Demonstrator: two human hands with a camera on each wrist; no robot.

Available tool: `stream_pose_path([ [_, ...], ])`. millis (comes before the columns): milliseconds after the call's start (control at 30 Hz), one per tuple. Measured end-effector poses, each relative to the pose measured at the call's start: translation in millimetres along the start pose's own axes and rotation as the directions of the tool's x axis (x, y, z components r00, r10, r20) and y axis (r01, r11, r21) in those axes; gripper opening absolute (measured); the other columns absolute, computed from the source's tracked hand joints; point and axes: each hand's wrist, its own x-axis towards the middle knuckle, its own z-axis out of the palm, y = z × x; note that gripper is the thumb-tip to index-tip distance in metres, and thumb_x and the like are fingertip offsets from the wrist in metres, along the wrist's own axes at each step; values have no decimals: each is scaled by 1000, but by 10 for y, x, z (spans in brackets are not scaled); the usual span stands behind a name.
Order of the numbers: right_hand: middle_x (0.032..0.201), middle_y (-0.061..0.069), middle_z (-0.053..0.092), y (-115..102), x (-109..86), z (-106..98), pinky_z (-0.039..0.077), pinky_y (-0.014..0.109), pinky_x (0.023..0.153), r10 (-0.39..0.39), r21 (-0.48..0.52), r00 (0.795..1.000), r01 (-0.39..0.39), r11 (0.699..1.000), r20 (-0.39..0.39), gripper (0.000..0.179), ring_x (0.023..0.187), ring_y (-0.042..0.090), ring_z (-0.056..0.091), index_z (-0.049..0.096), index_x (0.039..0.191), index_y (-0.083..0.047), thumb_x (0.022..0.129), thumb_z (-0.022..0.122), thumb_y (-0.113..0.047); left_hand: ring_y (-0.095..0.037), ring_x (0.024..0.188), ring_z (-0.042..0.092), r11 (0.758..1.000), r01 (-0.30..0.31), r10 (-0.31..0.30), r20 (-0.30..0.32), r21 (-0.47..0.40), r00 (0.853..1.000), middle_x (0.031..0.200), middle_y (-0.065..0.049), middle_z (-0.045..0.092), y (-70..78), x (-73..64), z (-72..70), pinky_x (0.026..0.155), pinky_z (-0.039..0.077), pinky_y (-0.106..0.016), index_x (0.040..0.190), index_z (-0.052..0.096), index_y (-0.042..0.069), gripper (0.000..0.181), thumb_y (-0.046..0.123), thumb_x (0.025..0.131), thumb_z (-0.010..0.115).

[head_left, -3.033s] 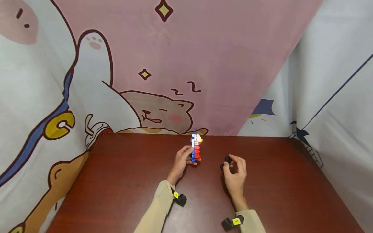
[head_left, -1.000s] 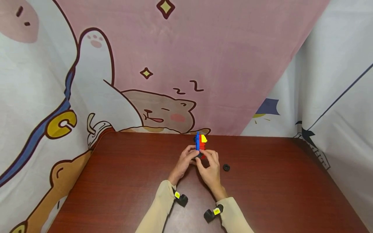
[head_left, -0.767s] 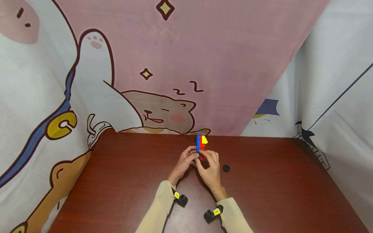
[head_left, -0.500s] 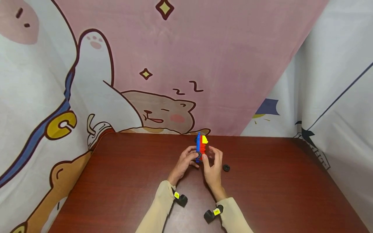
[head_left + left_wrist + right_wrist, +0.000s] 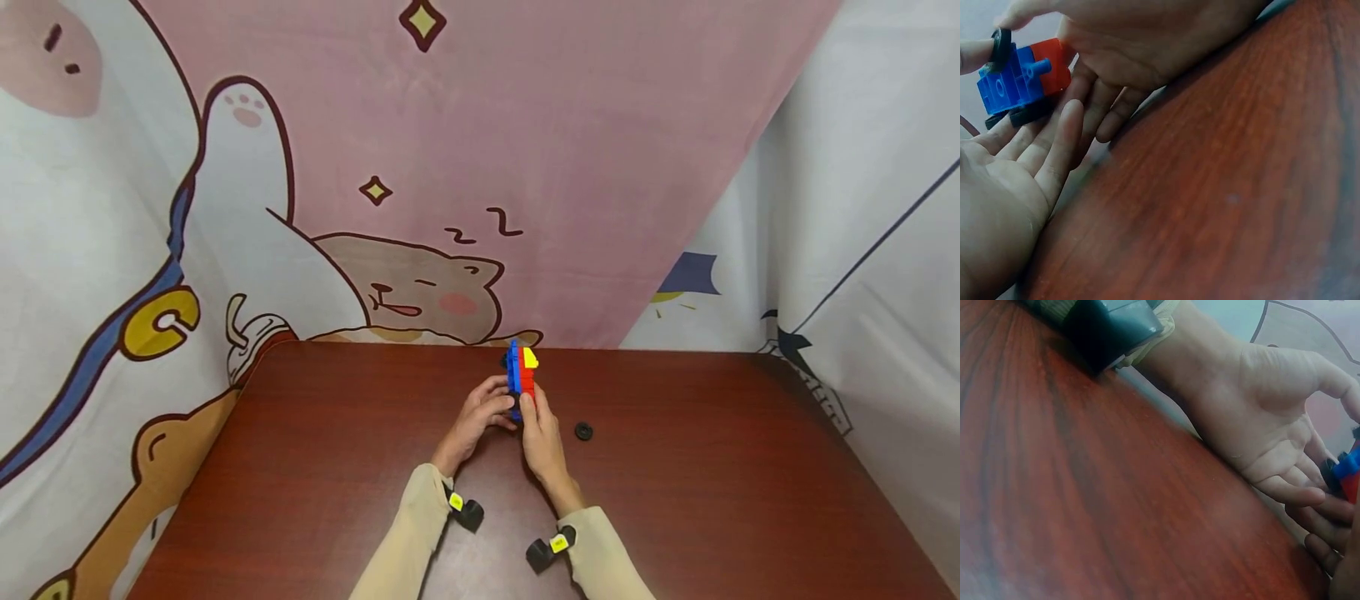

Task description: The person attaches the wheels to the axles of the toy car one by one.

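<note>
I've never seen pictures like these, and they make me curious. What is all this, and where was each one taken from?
There is no robot here, just a person's left hand and right hand. The wide picture comes from a camera worn on the head, looking down. The two close ones come from a camera on each wrist, probably the black boxes by the sleeves. Both hands hold a toy with blue, red and yellow parts and black wheels. Another wheel lies loose on the table, to the right of the hands. The sleepy animal behind is only a drawing on the cloth.
</note>
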Motion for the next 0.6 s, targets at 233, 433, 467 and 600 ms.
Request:
stream_pose_path([
  [233, 136, 19, 61, 17, 5, 3, 47, 56, 100, -7, -42, 1000, 8, 999, 14, 47, 120, 36, 62, 45, 149, -13, 106, 46, -33, -9, 84, 65, 1000, 5, -5, 6, -16, 1000, 111, -3, 67, 8, -5, 4, 70, 58, -28, 136, 48, -5, 49, 18, 94, 57],
  [433, 137, 18, 60, 14, 6, 3, 47, 56, 102, 17, -13, 1000, -17, 1000, 3, 47, 121, 36, 61, 46, 148, -12, 106, 45, -34, -10, 88, 66, 999, 27, -25, 36, -42, 999, 113, -3, 66, 12, -3, -17, 71, 59, -28, 140, 47, -4, 51, 19, 96, 58],
  [467, 137, 18, 60, 14, 7, 2, 47, 56, 102, 20, -8, 1000, -20, 1000, -1, 47, 121, 35, 61, 46, 147, -12, 106, 45, -35, -11, 89, 66, 998, 36, -33, 47, -53, 998, 115, -4, 66, 9, -1, -22, 72, 59, -29, 141, 46, -4, 52, 20, 97, 58],
  [600, 136, 18, 60, 15, 11, 6, 48, 57, 99, 30, 18, 999, -30, 999, -11, 46, 118, 35, 61, 46, 147, -12, 106, 45, -34, -13, 93, 67, 994, 74, -67, 80, -85, 994, 121, -6, 65, -8, 7, -36, 74, 60, -30, 145, 43, -2, 55, 22, 98, 60],
])
